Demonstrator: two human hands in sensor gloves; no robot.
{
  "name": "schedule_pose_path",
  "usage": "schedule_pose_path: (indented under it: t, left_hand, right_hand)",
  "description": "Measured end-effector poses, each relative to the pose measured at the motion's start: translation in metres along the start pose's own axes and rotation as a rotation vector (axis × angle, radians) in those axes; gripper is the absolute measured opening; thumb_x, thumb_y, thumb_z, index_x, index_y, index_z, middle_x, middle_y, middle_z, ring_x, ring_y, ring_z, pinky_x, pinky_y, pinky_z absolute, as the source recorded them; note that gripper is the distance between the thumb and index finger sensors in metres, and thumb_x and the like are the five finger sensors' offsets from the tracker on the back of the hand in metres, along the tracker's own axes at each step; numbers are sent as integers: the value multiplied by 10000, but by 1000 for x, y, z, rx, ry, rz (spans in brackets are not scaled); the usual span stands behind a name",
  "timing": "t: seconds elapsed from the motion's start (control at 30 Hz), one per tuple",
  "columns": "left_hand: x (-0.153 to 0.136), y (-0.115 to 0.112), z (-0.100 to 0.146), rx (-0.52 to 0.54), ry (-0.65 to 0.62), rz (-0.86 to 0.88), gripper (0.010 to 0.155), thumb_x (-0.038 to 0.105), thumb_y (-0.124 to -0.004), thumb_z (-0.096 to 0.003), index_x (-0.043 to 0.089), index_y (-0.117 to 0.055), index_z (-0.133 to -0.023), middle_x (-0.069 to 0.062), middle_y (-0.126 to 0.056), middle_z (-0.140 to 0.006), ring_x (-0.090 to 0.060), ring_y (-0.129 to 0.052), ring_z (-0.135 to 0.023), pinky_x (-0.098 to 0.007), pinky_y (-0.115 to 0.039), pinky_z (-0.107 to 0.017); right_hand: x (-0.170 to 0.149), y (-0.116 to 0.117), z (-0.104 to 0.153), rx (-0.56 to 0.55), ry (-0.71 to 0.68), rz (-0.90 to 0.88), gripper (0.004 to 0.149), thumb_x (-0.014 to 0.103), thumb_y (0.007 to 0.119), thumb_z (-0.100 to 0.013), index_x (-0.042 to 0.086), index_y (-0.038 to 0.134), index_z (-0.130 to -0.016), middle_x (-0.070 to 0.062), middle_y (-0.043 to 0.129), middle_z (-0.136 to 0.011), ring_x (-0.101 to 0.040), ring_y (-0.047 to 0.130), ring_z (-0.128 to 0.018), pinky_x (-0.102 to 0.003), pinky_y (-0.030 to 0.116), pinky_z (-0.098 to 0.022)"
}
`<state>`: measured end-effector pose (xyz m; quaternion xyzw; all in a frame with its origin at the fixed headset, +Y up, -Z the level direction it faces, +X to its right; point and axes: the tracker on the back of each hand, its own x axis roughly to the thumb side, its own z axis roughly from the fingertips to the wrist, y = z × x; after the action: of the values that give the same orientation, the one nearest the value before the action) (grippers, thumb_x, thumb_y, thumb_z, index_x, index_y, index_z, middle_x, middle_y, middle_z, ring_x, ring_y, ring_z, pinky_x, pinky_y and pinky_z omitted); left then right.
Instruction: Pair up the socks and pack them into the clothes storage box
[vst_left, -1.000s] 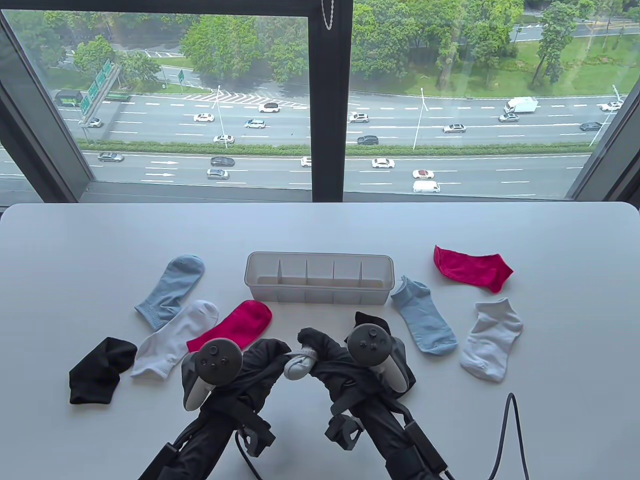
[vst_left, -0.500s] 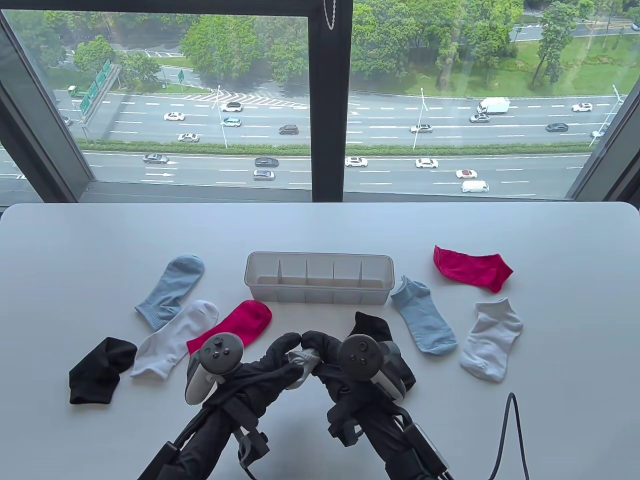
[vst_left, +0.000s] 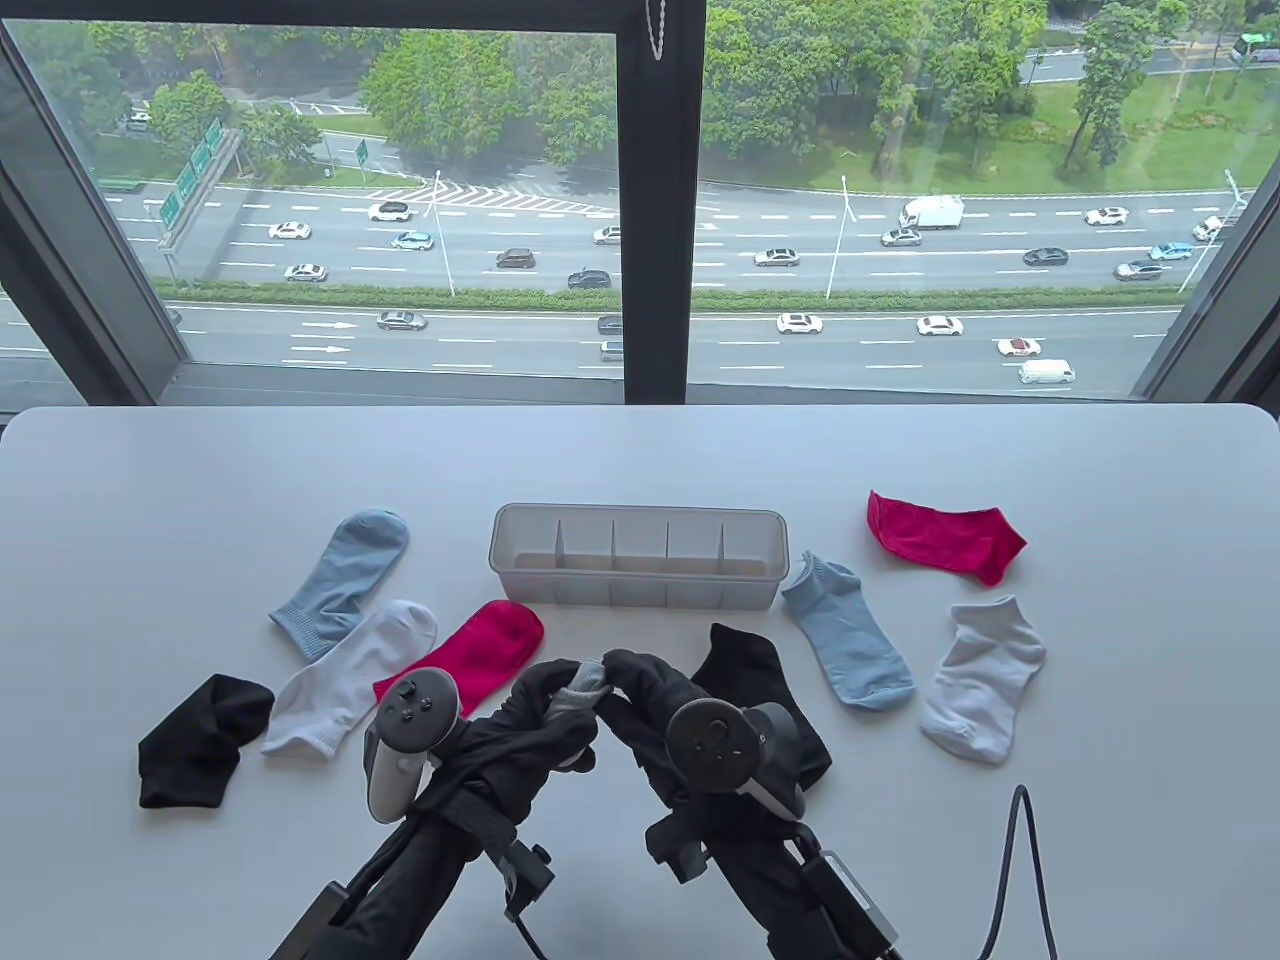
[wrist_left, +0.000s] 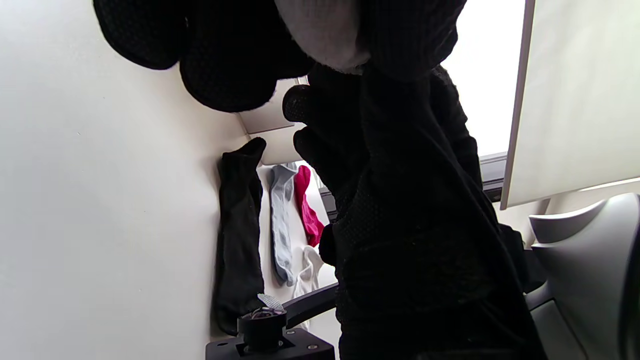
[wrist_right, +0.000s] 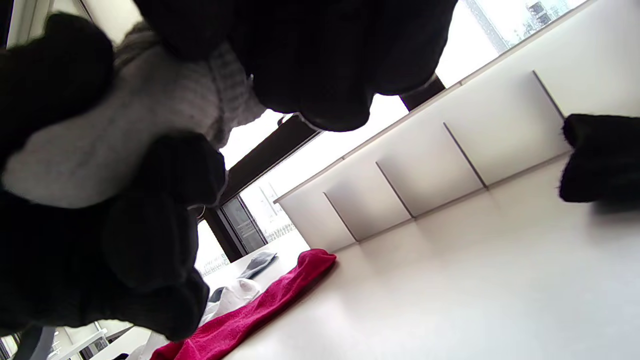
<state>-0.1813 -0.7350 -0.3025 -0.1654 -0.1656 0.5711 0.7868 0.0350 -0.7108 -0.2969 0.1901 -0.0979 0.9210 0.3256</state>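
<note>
Bright daylight is admitted through the window (vst_left: 640, 200); only soft shadows are cast on the table (vst_left: 200, 470). Both wrist views are backlit, overexposed and blurred up close.

Both black-gloved hands meet low centre over the white tabletop (vst_left: 200, 470), left hand (vst_left: 540, 715) and right hand (vst_left: 655, 715) pinching one small grey bundled sock (vst_left: 583, 687) between their fingers. Translucent white plastic storage box (vst_left: 637, 590) with five divided compartments sits just beyond them, nothing visible inside. Left of the box: light blue sock (vst_left: 342, 580), white sock (vst_left: 345, 680), crimson sock (vst_left: 480, 645), black sock (vst_left: 200, 738). Right of the box: second light blue sock (vst_left: 848, 640), second crimson sock (vst_left: 942, 535), white-grey sock (vst_left: 982, 678). Another black sock (vst_left: 750, 665) lies partly under the right hand. Dark cable (vst_left: 1020, 860) at lower right.
</note>
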Motion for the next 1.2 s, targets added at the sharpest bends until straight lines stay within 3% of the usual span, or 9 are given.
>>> schedule_pose_path:
  t: [0.3,0.4,0.53,0.63,0.87,0.97,1.03,1.1,1.2]
  left_hand:
    - [11,-21,-1,-261,-23,-357,567,336,-781,-552,208,-513,-1035,-216,-767,-933,-372,-887,-700,-689,-642,-669]
    - [7,-13,-2,-162,-31,-259,471,372,-673,-586,175,-604,-1008,-239,-825,-877,-386,-925,-654,-659,-686,-640]
    - [8,1,4,48,2,-217,423,324,-702,-577,134,-633,-948,-249,-819,-898,-444,-915,-689,-671,-679,-627]
    - [13,2,7,75,-25,-321,379,288,-784,-543,150,-638,-865,-199,-732,-974,-455,-838,-775,-661,-676,-631]
    - [14,10,9,183,-56,-236,394,227,-769,-557,132,-619,-909,-205,-885,-859,-420,-986,-688,-587,-831,-557]
    - [9,12,9,217,-35,-182,561,204,-730,-571,131,-451,-1052,-174,-856,-849,-395,-956,-705,-595,-796,-583]
    - [9,11,10,182,-15,-174,690,223,-734,-567,86,-332,-1111,-154,-739,-890,-404,-836,-771,-637,-693,-639]
    - [7,8,10,107,61,-251,700,376,-760,-549,28,-479,-1088,-243,-725,-949,-473,-809,-806,-680,-653,-650]
    - [9,1,8,139,29,-329,470,255,-767,-554,88,-666,-981,-250,-710,-1019,-520,-773,-890,-677,-646,-671]
  right_hand:
    - [-15,1,-8,172,62,-32,379,294,550,-597,214,635,-957,-89,778,-943,-294,873,-841,-547,709,-686]
    - [-24,0,-8,193,97,-108,380,301,562,-595,233,640,-960,-79,775,-942,-311,863,-846,-573,685,-690]
    - [-22,-3,-10,187,110,-149,507,401,613,-602,154,614,-1043,-168,806,-973,-372,888,-825,-588,705,-660]
    - [-19,9,-11,485,103,-290,768,586,617,-535,53,550,-1084,-233,753,-1006,-408,848,-845,-619,635,-689]
    - [-23,9,-11,414,93,-407,489,387,709,-625,235,577,-1071,-139,714,-1056,-363,829,-883,-596,663,-693]
    - [-21,11,-11,402,112,-435,437,290,722,-625,342,563,-1029,-168,681,-1080,-366,829,-885,-588,669,-698]
    - [-20,12,-9,361,135,-464,436,288,724,-619,342,574,-1024,-181,722,-1059,-357,866,-855,-574,694,-688]
    - [-20,13,-8,335,155,-485,443,320,734,-611,307,588,-1030,-180,782,-1020,-366,894,-831,-569,710,-679]
    - [-19,13,-7,300,170,-379,461,469,674,-586,210,684,-967,-165,853,-949,-356,914,-811,-555,722,-670]
